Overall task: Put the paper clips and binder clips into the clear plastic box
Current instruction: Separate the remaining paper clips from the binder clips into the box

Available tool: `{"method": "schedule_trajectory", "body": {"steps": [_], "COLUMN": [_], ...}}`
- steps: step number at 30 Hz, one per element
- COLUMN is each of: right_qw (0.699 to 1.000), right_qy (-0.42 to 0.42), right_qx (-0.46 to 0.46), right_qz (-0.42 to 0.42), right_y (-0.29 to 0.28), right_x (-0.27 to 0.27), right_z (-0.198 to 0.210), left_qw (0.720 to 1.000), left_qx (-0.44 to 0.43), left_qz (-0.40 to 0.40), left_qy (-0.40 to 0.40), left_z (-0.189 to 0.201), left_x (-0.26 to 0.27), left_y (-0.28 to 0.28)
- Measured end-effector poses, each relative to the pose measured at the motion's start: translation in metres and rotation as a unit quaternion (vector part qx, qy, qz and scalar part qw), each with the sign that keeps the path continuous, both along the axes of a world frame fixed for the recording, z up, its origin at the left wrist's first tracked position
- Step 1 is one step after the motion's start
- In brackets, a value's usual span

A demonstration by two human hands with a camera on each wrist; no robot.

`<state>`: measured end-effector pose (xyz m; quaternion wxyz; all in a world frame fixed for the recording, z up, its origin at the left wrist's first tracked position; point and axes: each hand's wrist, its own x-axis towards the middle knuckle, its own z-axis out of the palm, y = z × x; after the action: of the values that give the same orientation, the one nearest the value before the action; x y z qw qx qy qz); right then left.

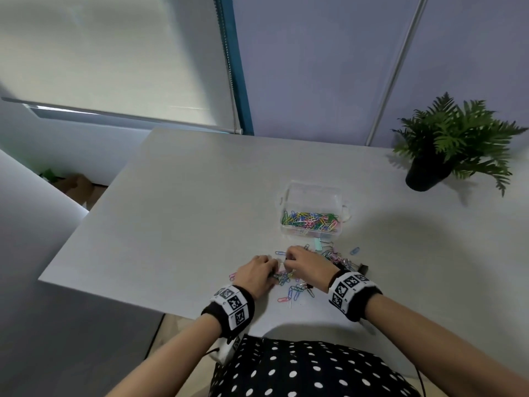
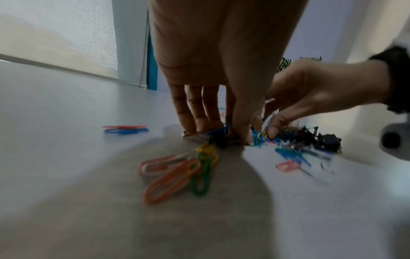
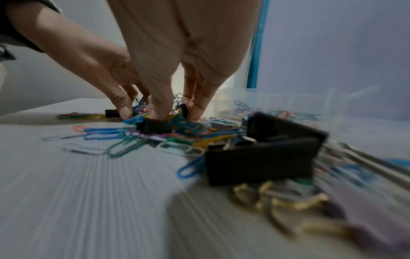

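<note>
At the far left, past the table [image 1: 171,196] edge, a blind [image 1: 114,58] is seen hanging, with a blue strip [image 1: 237,81] beside it. Near the table's front edge, a red and a blue paper clip [image 2: 125,129] are seen lying apart from the rest, to the left of the left hand [image 1: 256,275]. That hand is held fingers-down on the table, its fingers [image 2: 195,112] curled into the heap of paper clips [image 1: 286,277]; clips and a small black binder clip [image 2: 219,136] are pinched between them, though the blur hides exactly how many. A loose orange, yellow and green cluster [image 2: 184,173] is left lying in the shadow behind the hand. The right hand [image 1: 303,260] is set just beside the left, almost touching it, fingertips [image 3: 159,110] pressed down and drawn together round coloured clips and a black binder clip [image 3: 155,127]. Both wrists are wrapped in black bands with printed markers [image 1: 347,290]. To the right of the right hand, larger black binder clips [image 3: 261,164] and more scattered clips are found, with a purple clip [image 3: 366,220] nearest the wrist camera. Beyond the hands the box [image 1: 313,207] is seen open, already holding many coloured clips, with a mint binder clip [image 1: 317,244] just in front of it. At the far right a potted plant [image 1: 449,144] is stood, well apart from the work.
</note>
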<state>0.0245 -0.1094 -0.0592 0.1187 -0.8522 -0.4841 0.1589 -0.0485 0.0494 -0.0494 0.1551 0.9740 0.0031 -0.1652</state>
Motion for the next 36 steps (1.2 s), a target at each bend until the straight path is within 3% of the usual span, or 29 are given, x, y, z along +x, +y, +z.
{"method": "schedule_trajectory", "body": {"steps": [5,10,17,23,26,31,34,36], "right_qw": [0.985,0.928,0.793,0.742,0.747,0.777,0.797,0.820], "right_qy": [0.102,0.235,0.440,0.482,0.466,0.375,0.315,0.287], "right_qx": [0.087,0.199,0.307,0.348,0.358,0.360,0.322,0.272], "right_qz": [-0.108,-0.212,-0.290,-0.309,-0.312,-0.356,-0.402,-0.414], "right_y": [-0.022,-0.029,-0.033,-0.034,-0.034,-0.028,-0.020,-0.017], "right_x": [0.014,0.022,0.020,0.021,0.032,0.065,0.084,0.093], "right_z": [-0.009,0.000,0.009,0.019,0.029,0.040,0.038,0.036], "left_qw": [1.000,0.986,0.927,0.862,0.862,0.898,0.934,0.971], "left_qx": [0.005,-0.129,-0.318,-0.432,-0.439,-0.400,-0.325,-0.220], "left_qz": [-0.009,0.064,0.158,0.217,0.217,0.176,0.143,0.081], "left_qy": [0.022,0.081,0.119,0.154,0.134,0.061,0.031,0.043], "left_z": [0.009,0.013,0.013,0.010,0.018,0.041,0.051,0.054], "left_x": [0.020,0.030,0.027,0.031,0.043,0.093,0.124,0.135], "left_y": [0.005,0.021,0.022,0.016,0.015,0.012,0.010,0.007]}}
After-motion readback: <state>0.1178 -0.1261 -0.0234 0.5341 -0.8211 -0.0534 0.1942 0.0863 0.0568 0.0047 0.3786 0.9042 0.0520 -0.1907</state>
